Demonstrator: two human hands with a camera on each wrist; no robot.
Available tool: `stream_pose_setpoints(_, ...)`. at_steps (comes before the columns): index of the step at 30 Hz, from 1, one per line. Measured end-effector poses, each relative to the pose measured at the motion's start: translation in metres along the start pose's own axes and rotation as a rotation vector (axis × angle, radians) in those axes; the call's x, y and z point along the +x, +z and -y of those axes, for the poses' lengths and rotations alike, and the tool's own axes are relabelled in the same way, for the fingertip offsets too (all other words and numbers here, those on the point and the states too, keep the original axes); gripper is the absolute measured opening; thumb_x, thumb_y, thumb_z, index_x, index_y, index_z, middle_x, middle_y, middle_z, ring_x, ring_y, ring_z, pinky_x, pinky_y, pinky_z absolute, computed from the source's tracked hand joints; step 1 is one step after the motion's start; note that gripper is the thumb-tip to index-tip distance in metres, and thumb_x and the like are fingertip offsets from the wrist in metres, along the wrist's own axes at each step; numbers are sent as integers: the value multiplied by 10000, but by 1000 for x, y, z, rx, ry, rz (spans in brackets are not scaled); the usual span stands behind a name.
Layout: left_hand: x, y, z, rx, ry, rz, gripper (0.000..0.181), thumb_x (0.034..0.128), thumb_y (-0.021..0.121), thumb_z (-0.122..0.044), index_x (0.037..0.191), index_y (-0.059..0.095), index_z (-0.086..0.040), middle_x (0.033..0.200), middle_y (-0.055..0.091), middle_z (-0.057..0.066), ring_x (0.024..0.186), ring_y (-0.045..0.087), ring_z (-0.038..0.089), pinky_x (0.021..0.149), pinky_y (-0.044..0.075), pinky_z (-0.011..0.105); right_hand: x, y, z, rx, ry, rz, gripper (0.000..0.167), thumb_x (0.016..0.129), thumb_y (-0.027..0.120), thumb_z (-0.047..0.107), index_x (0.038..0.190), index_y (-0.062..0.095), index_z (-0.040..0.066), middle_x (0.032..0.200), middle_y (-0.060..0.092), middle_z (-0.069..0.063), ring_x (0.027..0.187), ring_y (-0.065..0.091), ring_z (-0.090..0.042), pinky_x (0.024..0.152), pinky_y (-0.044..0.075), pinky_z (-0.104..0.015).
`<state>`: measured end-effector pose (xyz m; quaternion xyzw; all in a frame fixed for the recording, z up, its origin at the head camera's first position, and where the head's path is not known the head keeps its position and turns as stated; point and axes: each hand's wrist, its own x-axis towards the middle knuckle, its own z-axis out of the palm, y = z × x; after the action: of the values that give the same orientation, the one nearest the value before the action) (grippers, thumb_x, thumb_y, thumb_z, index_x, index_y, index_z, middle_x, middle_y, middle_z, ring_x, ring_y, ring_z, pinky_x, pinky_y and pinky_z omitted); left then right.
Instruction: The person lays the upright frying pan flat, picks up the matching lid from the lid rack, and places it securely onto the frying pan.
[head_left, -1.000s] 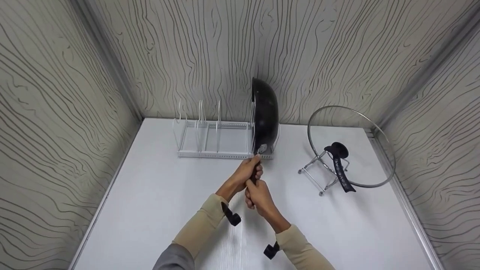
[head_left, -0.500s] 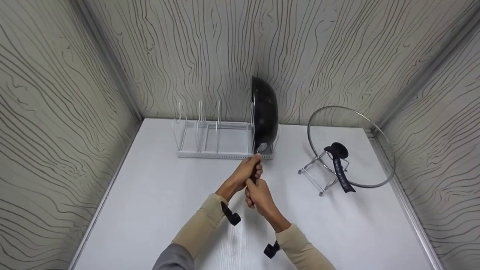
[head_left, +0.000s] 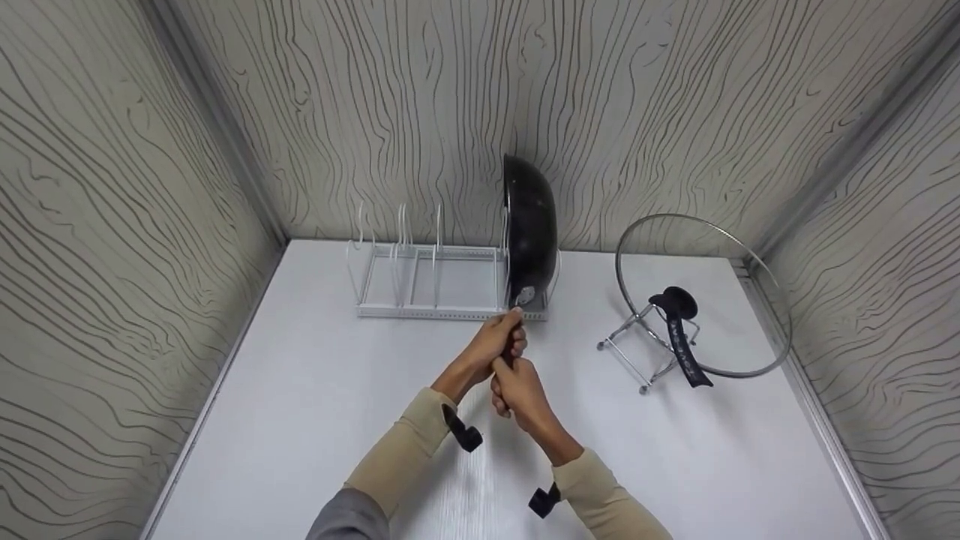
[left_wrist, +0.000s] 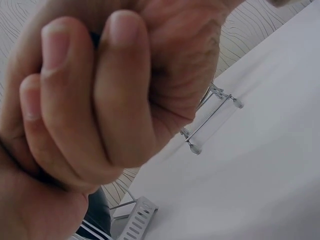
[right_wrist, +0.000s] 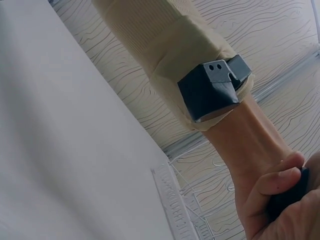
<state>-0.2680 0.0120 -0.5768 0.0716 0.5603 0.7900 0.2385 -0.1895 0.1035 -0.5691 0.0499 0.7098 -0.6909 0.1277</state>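
you've got a white table point(head_left: 300, 382) underneath, white wire rack point(head_left: 420, 311) at its back. main thing is the black pan point(head_left: 532, 225): on edge in the rack's right-end slot, rounded bottom facing right, handle end toward you. off to the right, well apart, the glass lid point(head_left: 727, 300) is tilted, looks propped on the small metal stand point(head_left: 625, 363). your left hand point(head_left: 491, 343) is nearer the pan, your right hand point(head_left: 520, 390) just behind it, nearer you. fingers on both are curled round the pan's handle point(right_wrist: 290, 197), gripping it. step in hand, my read: settling the pan in the rack, though a lift-out could look the same. can't tell if the rack bears its weight. next move probably calls for a steady hold: check the pan's edge is seated, then loosen one hand at a time, watching for a sideways tip.
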Motion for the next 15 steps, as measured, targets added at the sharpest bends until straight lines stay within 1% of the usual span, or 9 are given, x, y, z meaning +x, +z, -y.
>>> stream_pose_setpoints(8,0,1,-1,-18,-18,5,382,1163,424,-358,857,505,-144,697,485,-77,585,486,26,535,430,185,-1,-1,2,2,20,9,362,1057,469,161,696,471,124,519,436,76,390,406,-50,375,338,-217)
stream_pose_setpoints(15,1,0,-1,-10,-5,5,379,1164,415,-338,848,499,-147,685,480,-82,585,475,26,527,411,195,0,-1,3,-5,14,11,366,1052,475,153,686,480,129,519,438,75,384,414,-44,373,346,-209)
